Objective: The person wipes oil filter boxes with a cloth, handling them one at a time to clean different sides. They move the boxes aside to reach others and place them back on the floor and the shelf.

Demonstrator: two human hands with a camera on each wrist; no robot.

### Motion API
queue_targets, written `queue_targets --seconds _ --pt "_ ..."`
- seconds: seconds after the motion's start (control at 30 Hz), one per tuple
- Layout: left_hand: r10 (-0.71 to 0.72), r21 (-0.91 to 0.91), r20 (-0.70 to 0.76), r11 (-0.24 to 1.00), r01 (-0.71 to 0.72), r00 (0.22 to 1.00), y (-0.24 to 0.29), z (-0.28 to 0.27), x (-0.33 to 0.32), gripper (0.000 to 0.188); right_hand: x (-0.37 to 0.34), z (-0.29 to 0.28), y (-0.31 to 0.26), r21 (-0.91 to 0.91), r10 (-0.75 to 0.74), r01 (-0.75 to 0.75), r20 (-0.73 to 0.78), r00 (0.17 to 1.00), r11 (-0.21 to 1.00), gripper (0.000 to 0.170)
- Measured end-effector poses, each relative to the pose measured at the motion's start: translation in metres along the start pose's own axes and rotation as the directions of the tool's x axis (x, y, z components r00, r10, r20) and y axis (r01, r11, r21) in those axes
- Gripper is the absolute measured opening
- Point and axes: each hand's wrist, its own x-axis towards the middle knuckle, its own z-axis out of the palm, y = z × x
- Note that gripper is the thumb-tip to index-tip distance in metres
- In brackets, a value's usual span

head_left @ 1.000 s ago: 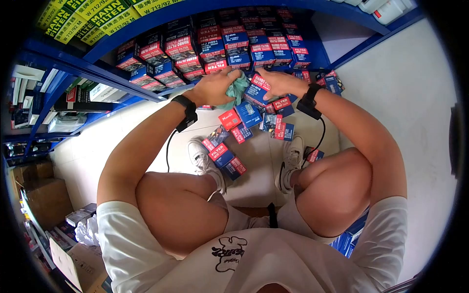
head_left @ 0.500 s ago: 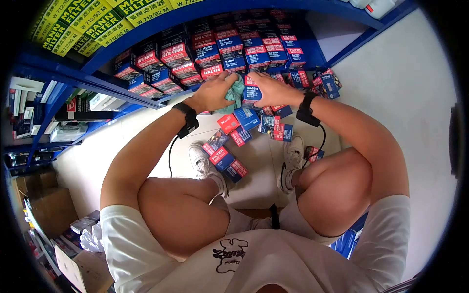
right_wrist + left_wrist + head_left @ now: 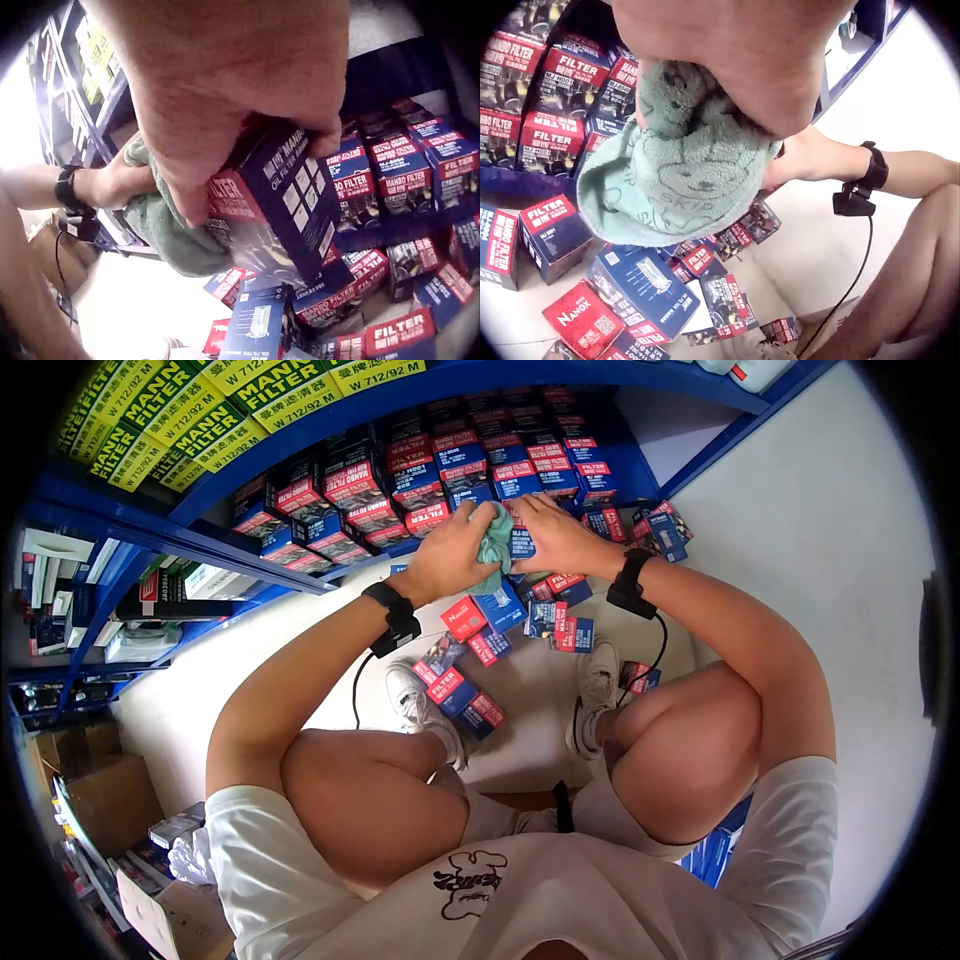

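Note:
In the head view the left hand (image 3: pixel 453 555) grips a crumpled green cloth (image 3: pixel 494 540), which lies against a filter box. That red and blue box (image 3: pixel 289 202) is held by the right hand (image 3: pixel 232 97), thumb on one side and fingers on the other in the right wrist view. The left wrist view shows the cloth (image 3: pixel 697 176) bunched under the left hand (image 3: pixel 735 52), its printed pattern facing the camera. Both hands are in front of the shelf's stacked boxes, above loose boxes on the floor.
Stacked filter boxes (image 3: pixel 355 480) fill the low blue shelf (image 3: pixel 660 470). Loose boxes, among them a red one (image 3: pixel 464 618), lie on the floor between hands and shoes (image 3: pixel 407 695). Yellow-green boxes (image 3: pixel 180 405) stand on the upper shelf; cartons (image 3: pixel 110 800) are at the left.
The held box has gone from tilted to more upright and shifted slightly left. The left hand has moved a little right with the cloth, which now covers part of the box.

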Motion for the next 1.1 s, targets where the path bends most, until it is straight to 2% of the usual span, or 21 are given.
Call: queue_targets --seconds 0.07,0.1,0.13,0.23,0.3,0.37,0.47,0.57,0.7,0.77,0.83,0.9,0.93,1.07,1.1 --pt "-0.019 -0.018 -0.023 1.0 0.018 1.0 0.0 0.003 -0.001 0.066 -0.001 -0.002 -0.001 0.046 -0.022 0.022 -0.003 1.0 0.999 0.088" --pt "-0.1 0.009 -0.007 0.995 0.1 0.995 -0.002 0.003 0.0 0.067 0.0 -0.005 -0.004 0.09 -0.044 0.044 -0.01 0.999 0.995 0.088" --pt "-0.181 0.037 0.005 0.983 0.181 0.983 -0.003 0.004 0.001 0.067 0.0 -0.009 -0.007 0.088 -0.044 0.045 -0.01 0.999 0.995 0.088" --pt "-0.229 0.113 0.023 0.968 0.225 0.973 -0.025 0.006 0.0 0.07 -0.002 -0.023 -0.016 0.019 -0.005 0.005 -0.006 1.0 1.0 0.087" --pt "-0.275 0.148 0.049 0.953 0.266 0.96 -0.033 0.004 0.0 0.073 -0.002 -0.034 -0.014 -0.019 0.126 -0.124 0.112 0.986 0.992 0.087" --pt "-0.306 0.136 0.086 0.946 0.293 0.948 -0.036 0.002 -0.001 0.075 -0.007 -0.034 -0.005 -0.041 0.149 -0.146 0.097 0.984 0.988 0.086" --pt "-0.303 0.126 0.107 0.949 0.289 0.947 -0.034 0.001 -0.003 0.075 -0.016 -0.037 0.005 0.136 0.234 -0.248 0.109 0.966 0.959 0.084" --pt "-0.238 0.072 0.134 0.971 0.23 0.962 -0.027 0.001 -0.004 0.073 -0.02 -0.033 0.008 0.243 0.215 -0.233 0.098 0.972 0.942 0.08" --pt "-0.172 -0.038 0.066 0.984 0.175 0.983 -0.018 0.001 -0.005 0.07 -0.022 -0.025 0.01 0.21 0.122 -0.127 0.037 0.992 0.97 0.08" --pt "-0.053 -0.11 0.026 0.992 0.056 0.998 -0.017 -0.003 -0.001 0.066 -0.022 -0.027 0.009 0.209 0.11 -0.127 0.093 0.99 0.97 0.082" --pt "-0.061 -0.1 0.002 0.993 0.06 0.998 -0.011 -0.005 0.003 0.064 -0.02 -0.026 0.01 0.219 0.124 -0.139 0.083 0.989 0.966 0.084" --pt "-0.12 -0.116 -0.1 0.987 0.108 0.988 -0.011 -0.001 0.007 0.064 -0.016 -0.028 0.012 0.145 0.215 -0.231 0.119 0.969 0.962 0.087" --pt "-0.139 -0.1 -0.089 0.986 0.13 0.986 -0.012 0.0 0.008 0.065 -0.016 -0.03 0.011 0.139 0.216 -0.232 0.123 0.969 0.963 0.087" --pt "-0.182 -0.039 -0.083 0.983 0.18 0.98 -0.012 0.001 0.007 0.067 -0.015 -0.036 0.001 0.207 0.106 -0.14 0.168 0.98 0.968 0.086" --pt "-0.243 0.004 -0.066 0.97 0.244 0.968 -0.013 0.001 0.007 0.067 -0.015 -0.036 -0.002 0.221 0.063 -0.103 0.183 0.981 0.97 0.085"
